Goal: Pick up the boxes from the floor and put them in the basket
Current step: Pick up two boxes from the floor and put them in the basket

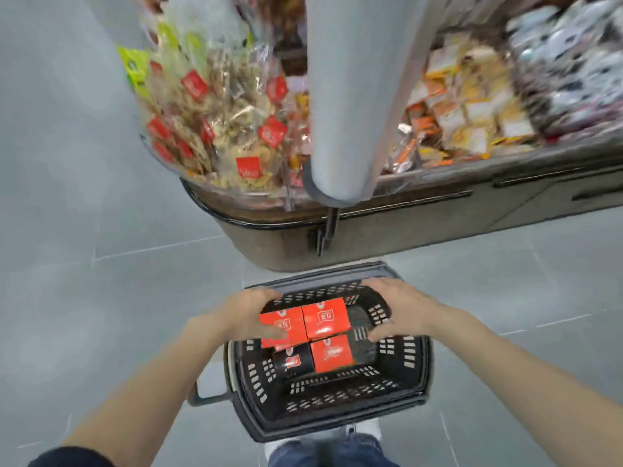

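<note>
Grey shop floor (101, 298), black basket (414, 372) at feet. Left hand (249, 315) grips two orange boxes (303, 321) over basket, right hand (391, 308) spread open, steadying far side (keeps pair level). Two more boxes (332, 353) already inside.

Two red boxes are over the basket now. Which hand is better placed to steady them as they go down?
Probably the left hand: its fingers wrap the left red cardboard box, which touches the second above the black plastic basket. The right hand sits open near the rim, apart from the boxes.
</note>
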